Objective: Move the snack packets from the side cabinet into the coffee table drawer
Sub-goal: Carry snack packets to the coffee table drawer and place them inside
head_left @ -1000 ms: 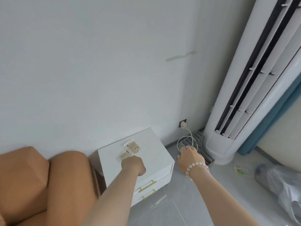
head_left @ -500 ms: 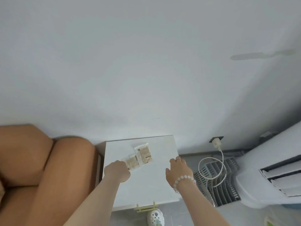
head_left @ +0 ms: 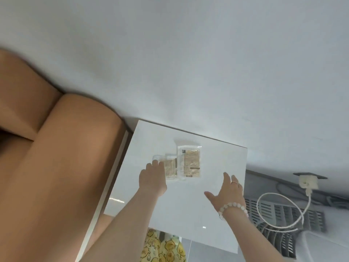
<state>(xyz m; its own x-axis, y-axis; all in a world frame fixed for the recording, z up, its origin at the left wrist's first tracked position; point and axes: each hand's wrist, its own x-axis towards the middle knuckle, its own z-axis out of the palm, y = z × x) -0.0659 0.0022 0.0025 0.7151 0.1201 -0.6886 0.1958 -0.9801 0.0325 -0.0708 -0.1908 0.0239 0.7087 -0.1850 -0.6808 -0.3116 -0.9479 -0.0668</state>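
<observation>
Two snack packets lie flat on the glossy white top of the side cabinet (head_left: 217, 167), side by side and touching or slightly overlapping. The right packet (head_left: 189, 161) is clear film with a tan printed label. The left packet (head_left: 171, 168) is smaller and blurred.

My left hand (head_left: 153, 179) covers the left packet's near corner, and its fingers (head_left: 155, 164) lie over the film. I cannot tell whether they have pinched it or only rest on it. My right hand (head_left: 229, 191) hovers just right of the packets, its fingers spread and released, holding nothing (a bead bracelet (head_left: 233, 208) circles that wrist).

The risk, as I judge it, is the slick film on the slick top. A shallow pinch could push the left packet away rather than lift it. It could also drag its neighbour toward the back edge, or toward the gap beside the tan sofa (head_left: 56, 148) on my left.

The coffee table drawer is not in view. The cabinet's front is hidden below its top, and the label print is too small to read. To my right, a white cable (head_left: 283, 226) loops from a wall plug (head_left: 307, 183) over a slatted grille (head_left: 279, 212).
</observation>
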